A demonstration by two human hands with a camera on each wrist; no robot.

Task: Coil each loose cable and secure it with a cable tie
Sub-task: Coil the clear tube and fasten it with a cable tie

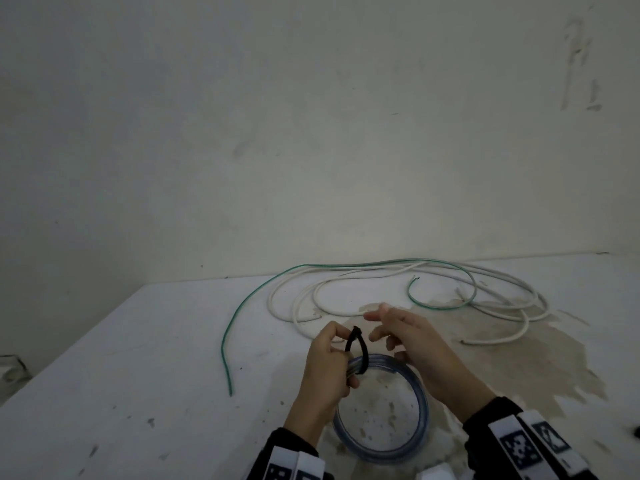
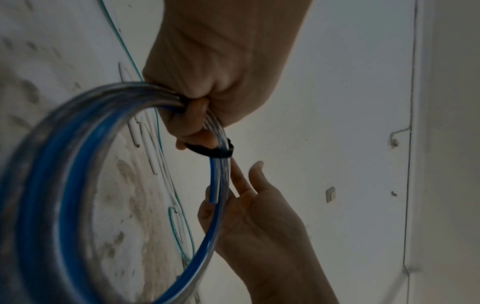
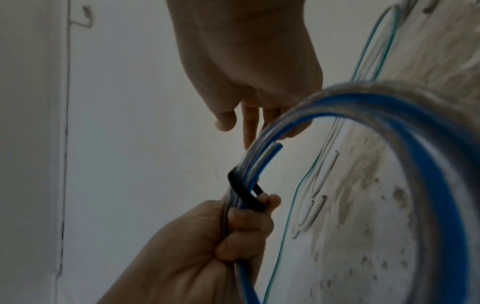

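Note:
A coil of clear and blue cable (image 1: 381, 455) stands on edge on the white table (image 1: 138, 375). My left hand (image 1: 332, 355) grips the coil's top strands; its thumb and forefinger pinch a black cable tie (image 1: 358, 344) looped round the bundle. The wrist views show the tie (image 2: 215, 151) (image 3: 244, 191) wrapped loosely round the strands (image 2: 64, 164) just past my left fingers (image 3: 241, 218). My right hand (image 1: 391, 327) hovers beside the tie with fingers spread and holds nothing; its fingertips (image 2: 255, 166) lie close behind the coil.
A loose green cable (image 1: 235, 317) curves across the table's left and back. A tangle of white cable (image 1: 502, 296) lies at the back right over a brownish stain (image 1: 519, 358). A plain wall rises behind. A small dark object (image 1: 635, 432) sits at the right edge.

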